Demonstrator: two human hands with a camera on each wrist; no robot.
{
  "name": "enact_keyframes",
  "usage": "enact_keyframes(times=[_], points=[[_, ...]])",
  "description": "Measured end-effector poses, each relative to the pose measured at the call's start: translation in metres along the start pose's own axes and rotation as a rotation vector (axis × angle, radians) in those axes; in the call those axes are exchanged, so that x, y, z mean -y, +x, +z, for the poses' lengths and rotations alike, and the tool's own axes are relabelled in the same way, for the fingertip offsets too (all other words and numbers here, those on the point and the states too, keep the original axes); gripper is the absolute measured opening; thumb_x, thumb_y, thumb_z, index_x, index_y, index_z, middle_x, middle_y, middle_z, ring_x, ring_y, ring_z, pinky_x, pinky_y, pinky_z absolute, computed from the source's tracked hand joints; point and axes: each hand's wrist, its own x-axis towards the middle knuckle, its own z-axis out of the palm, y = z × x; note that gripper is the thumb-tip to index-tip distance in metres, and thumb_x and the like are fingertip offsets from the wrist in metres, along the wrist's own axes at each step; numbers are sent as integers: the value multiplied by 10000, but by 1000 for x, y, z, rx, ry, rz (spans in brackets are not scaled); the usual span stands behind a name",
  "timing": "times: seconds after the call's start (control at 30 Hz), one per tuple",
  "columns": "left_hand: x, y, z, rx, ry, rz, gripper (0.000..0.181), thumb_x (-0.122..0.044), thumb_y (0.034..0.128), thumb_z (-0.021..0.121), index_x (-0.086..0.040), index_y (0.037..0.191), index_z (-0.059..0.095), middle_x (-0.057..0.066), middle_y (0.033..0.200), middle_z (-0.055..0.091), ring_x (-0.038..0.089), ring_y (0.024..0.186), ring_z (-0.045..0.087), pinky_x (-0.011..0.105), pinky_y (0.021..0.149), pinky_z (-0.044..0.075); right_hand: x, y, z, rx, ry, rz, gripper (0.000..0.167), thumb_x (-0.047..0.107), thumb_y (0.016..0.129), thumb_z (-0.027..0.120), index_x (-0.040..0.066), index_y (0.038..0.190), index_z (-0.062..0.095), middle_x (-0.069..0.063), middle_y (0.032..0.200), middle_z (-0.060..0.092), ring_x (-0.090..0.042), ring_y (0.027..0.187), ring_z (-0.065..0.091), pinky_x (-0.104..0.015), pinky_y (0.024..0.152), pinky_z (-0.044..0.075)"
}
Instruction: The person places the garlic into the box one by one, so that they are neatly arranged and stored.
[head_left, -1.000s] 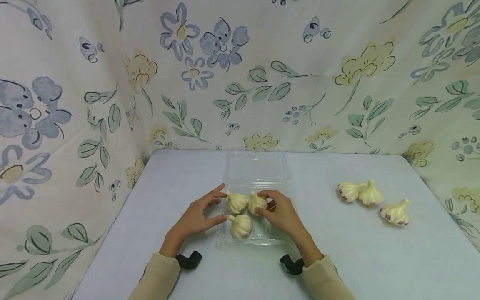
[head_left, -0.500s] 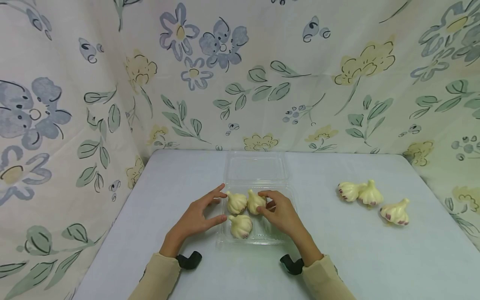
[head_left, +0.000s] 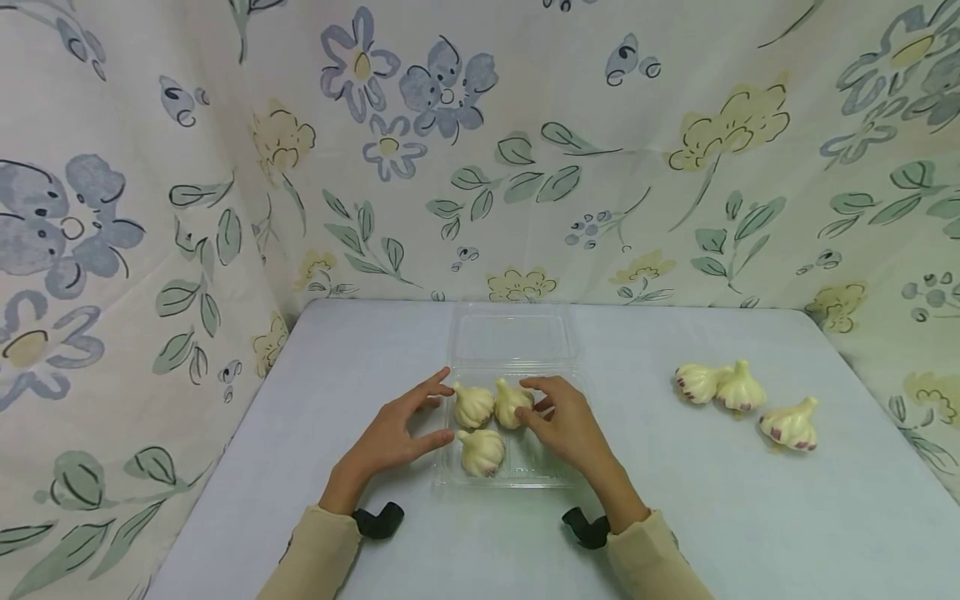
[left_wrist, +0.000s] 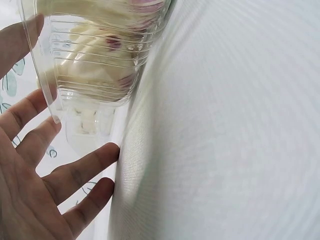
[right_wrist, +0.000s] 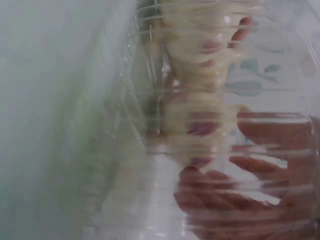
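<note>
Three garlic bulbs sit inside a clear plastic clamshell box (head_left: 540, 467), its lid (head_left: 513, 335) folded open toward the back. Two bulbs are in the rear row: a left garlic bulb (head_left: 472, 407) and a right garlic bulb (head_left: 511, 404). The front garlic bulb (head_left: 482, 453) lies at the left. My right hand (head_left: 562, 421) is over the box's right side, fingers loosely bent beside the rear right bulb, thumb tip at its edge. My left hand (head_left: 393, 429) spreads its fingers along the box's left side; in the left wrist view, some fingertips (left_wrist: 52, 125) meet the rim.
On the table's right side lie three more bulbs: two garlic bulbs (head_left: 741, 387) touching each other and a separate garlic bulb (head_left: 792, 425) nearer the front. A floral curtain (head_left: 525, 225) hangs behind the white table (head_left: 360, 342) and along its sides.
The rear right garlic bulb has shifted slightly left and back in the box. My right hand has since eased a little to the right, off the bulb. The left hand stays put.
</note>
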Motion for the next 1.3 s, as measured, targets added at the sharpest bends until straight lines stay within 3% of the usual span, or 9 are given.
enact_keyframes(times=[0.37,0.47,0.73,0.97,1.07,1.3], points=[[1,1,1,-1,-1,4,581,-478,903,749,-358,1424,522,-193,1660,294,273,1316,614,624,1115,415,0,-5,-24,-138,-14,-62,385,118,893,788,81,1263,689,-120,1164,704,-215,886,687,-387,747,611],[1,1,1,-1,-1,8,580,-475,904,749,-343,1423,527,-191,1661,294,276,1314,616,623,1114,417,-4,-7,-32,-193,-13,-84,363,99,892,785,85,1244,698,-93,1146,713,-222,896,687,-445,758,604],[2,1,1,4,0,9,580,-478,907,745,-316,1421,532,-193,1662,289,275,1314,616,620,1115,417,-24,-14,-55,-313,-75,-93,322,90,895,778,68,1208,708,-120,1146,727,-282,924,699,-461,761,590],[1,1,0,1,-12,4,584,-465,906,752,-286,1419,541,-180,1663,292,291,1312,617,629,1122,405,-44,-23,-75,-417,-80,-52,302,66,889,775,64,1187,721,-126,1131,740,-273,931,676,-236,772,519],[0,1,0,6,-13,2,588,-469,906,751,-278,1421,541,-176,1665,290,292,1317,613,630,1125,403,-51,-28,-85,-472,-73,-27,289,56,889,772,63,1175,727,-123,1116,745,-190,920,657,-156,777,474],[1,1,0,5,-7,2,583,-478,906,747,-316,1424,531,-185,1665,287,280,1320,611,626,1121,408,-65,-41,-113,-590,-93,77,299,70,887,775,29,1179,723,-158,1102,727,35,915,577,-125,788,426]])
